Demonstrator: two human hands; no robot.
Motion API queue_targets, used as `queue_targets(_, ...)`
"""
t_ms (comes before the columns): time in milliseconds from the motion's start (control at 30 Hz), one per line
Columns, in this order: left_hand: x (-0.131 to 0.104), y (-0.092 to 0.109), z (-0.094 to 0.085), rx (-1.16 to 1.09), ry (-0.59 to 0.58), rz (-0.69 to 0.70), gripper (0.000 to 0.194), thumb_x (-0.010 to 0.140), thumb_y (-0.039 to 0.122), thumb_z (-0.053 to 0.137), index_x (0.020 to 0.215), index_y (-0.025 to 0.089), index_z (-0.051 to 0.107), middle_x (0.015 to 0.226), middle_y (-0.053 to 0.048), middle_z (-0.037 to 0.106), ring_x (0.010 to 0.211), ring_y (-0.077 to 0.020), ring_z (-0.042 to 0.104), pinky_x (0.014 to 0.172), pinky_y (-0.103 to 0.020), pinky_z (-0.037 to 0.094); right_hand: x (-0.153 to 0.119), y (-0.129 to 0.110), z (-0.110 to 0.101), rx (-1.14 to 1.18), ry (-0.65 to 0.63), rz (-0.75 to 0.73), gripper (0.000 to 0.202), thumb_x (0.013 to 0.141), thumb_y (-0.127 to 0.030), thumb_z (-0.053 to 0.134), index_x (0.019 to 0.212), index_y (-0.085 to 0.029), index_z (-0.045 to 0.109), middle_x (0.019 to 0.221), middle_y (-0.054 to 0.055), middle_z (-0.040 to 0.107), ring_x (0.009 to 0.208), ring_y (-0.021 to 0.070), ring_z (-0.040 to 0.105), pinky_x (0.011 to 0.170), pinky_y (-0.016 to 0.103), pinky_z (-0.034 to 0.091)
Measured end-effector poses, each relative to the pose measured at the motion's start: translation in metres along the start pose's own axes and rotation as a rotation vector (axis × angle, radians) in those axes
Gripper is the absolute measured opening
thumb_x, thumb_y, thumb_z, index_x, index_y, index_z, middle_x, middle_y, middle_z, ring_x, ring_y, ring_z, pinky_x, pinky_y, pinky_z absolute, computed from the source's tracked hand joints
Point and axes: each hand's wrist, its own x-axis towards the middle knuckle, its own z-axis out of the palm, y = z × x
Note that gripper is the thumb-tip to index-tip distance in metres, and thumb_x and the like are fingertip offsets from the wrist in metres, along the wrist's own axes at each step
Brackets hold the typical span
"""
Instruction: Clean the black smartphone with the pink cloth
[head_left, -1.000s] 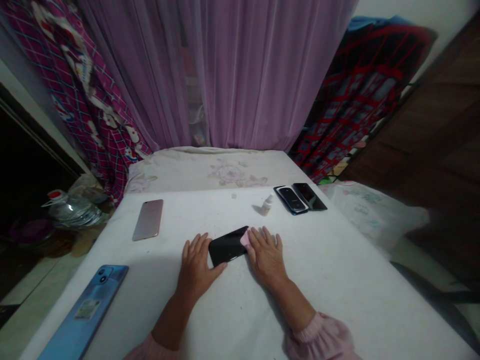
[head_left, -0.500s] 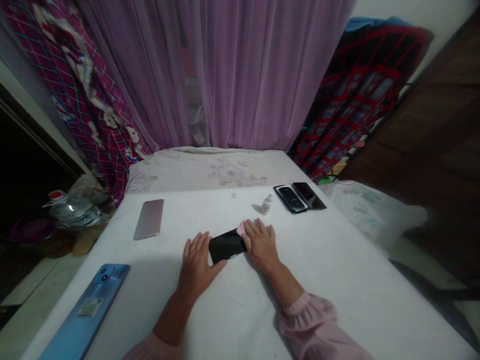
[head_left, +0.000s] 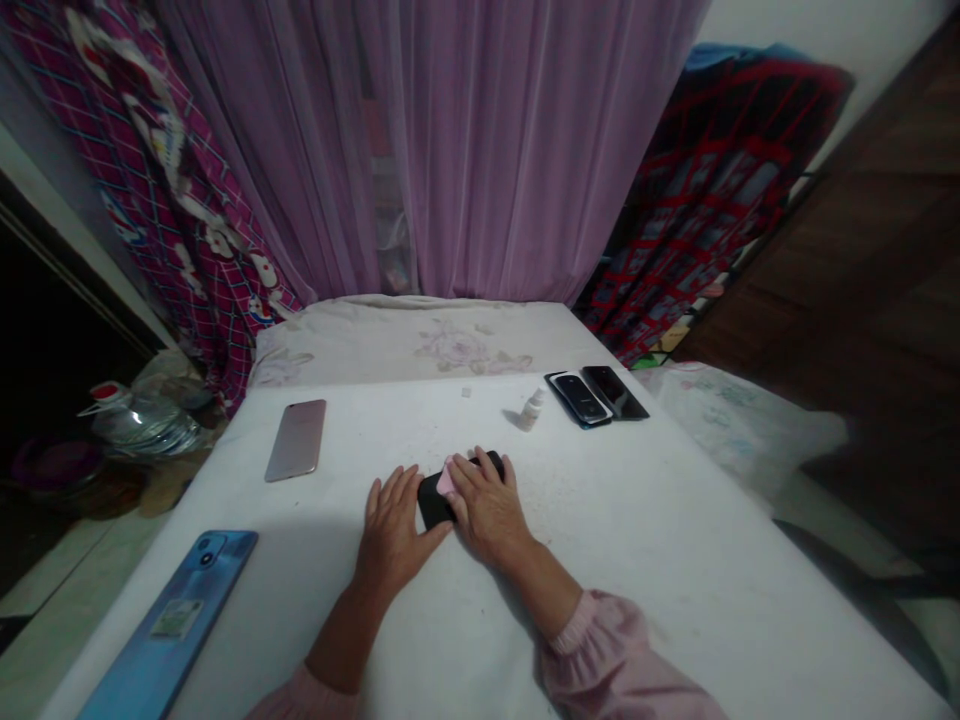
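A black phone (head_left: 430, 499) lies screen up on the white table (head_left: 637, 520) in front of me. My left hand (head_left: 392, 527) lies flat at its left end, with the thumb along its near edge. My right hand (head_left: 486, 503) presses a small pink cloth (head_left: 446, 479) onto the screen and covers most of the phone. Only the phone's left end and far right corner show.
A rose-gold phone (head_left: 296, 439) lies at the back left, a blue phone (head_left: 169, 624) at the near left edge. A small white bottle (head_left: 531, 409) and two dark phones (head_left: 596, 394) sit at the back right. Beyond the table are a bed and purple curtains.
My right hand has slid the pink cloth leftward across the black phone, from its right end to over its middle. My left hand has stayed in place.
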Motion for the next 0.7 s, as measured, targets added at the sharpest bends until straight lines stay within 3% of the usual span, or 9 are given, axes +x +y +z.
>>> queue_targets(133,0.0,0.0,0.0,-0.001,0.01,-0.002,0.059,0.079,0.046,0.064,0.128,0.015,0.053,0.136,-0.017,0.057,0.13,-0.0348,0.049,0.111,-0.057,0.03,-0.003,0.021,-0.004,-0.041,0.003,0.085,0.047,0.1,-0.038,0.032,0.144,-0.023,0.044,0.148,0.006,0.045,0.142,0.0286,0.029,0.114,0.059,0.016)
queue_targets(267,0.0,0.0,0.0,0.003,0.01,0.008,0.059,0.079,0.046,0.064,0.128,0.015,0.053,0.136,-0.017,0.057,0.13,-0.0351,0.048,0.111,-0.057,0.03,-0.004,0.038,-0.002,-0.059,0.004,0.148,0.048,0.1,-0.031,0.032,0.145,-0.016,0.042,0.15,0.01,0.041,0.14,0.0274,0.034,0.114,0.053,0.021)
queue_targets(567,0.0,-0.001,0.001,0.005,0.017,0.015,0.059,0.079,0.046,0.063,0.128,0.016,0.053,0.136,-0.018,0.057,0.13,-0.0354,0.049,0.111,-0.057,0.03,-0.024,0.01,0.009,-0.026,0.049,-0.07,0.051,0.098,-0.035,0.04,0.146,-0.016,0.04,0.149,0.012,0.043,0.14,0.0257,0.036,0.117,0.05,0.018)
queue_targets(700,0.0,0.0,-0.001,0.002,0.016,0.013,0.058,0.079,0.047,0.063,0.128,0.016,0.053,0.136,-0.017,0.057,0.13,-0.0353,0.049,0.111,-0.056,0.03,-0.033,0.017,0.006,-0.027,0.036,-0.08,0.051,0.098,-0.036,0.039,0.146,-0.017,0.039,0.15,0.011,0.041,0.14,0.0257,0.036,0.117,0.053,0.017)
